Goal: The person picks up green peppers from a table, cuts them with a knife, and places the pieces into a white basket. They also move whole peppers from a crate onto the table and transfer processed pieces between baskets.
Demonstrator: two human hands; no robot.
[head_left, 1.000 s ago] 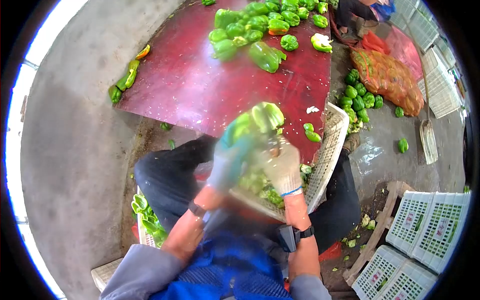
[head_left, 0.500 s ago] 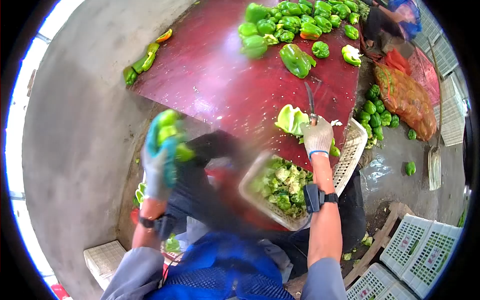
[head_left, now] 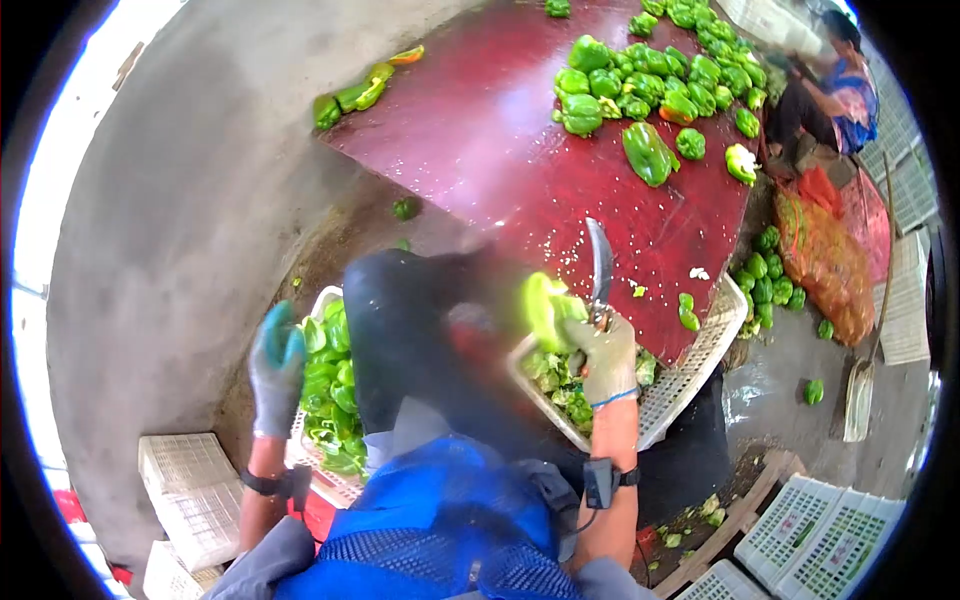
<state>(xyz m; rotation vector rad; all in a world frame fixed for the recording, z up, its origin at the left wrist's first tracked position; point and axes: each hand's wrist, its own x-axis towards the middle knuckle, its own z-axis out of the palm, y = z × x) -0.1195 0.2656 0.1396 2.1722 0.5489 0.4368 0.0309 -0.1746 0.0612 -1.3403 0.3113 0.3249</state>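
Note:
My right hand (head_left: 606, 362), in a pale glove, is closed round the handle of a curved knife (head_left: 601, 262), whose blade points up over the red table (head_left: 480, 130). A cut green pepper (head_left: 548, 312) sits against the same hand, on its left side. My left hand (head_left: 277, 370), in a grey and teal glove, is empty with its fingers apart, beside a basket of cut green peppers (head_left: 333, 400). Below my right hand is a white basket (head_left: 690, 378) holding pepper scraps (head_left: 572, 403).
Whole peppers (head_left: 640, 80) are heaped on the table's far part. Another person (head_left: 835, 95) sits at the upper right, near an orange mesh sack (head_left: 825, 265) and floor peppers (head_left: 765, 280). White crates stand lower right (head_left: 820, 540) and lower left (head_left: 195, 490).
My left hand has let go of the green pepper pieces and opened, moving down and left. My right hand has moved down and left with the knife and a cut pepper. The view has shifted.

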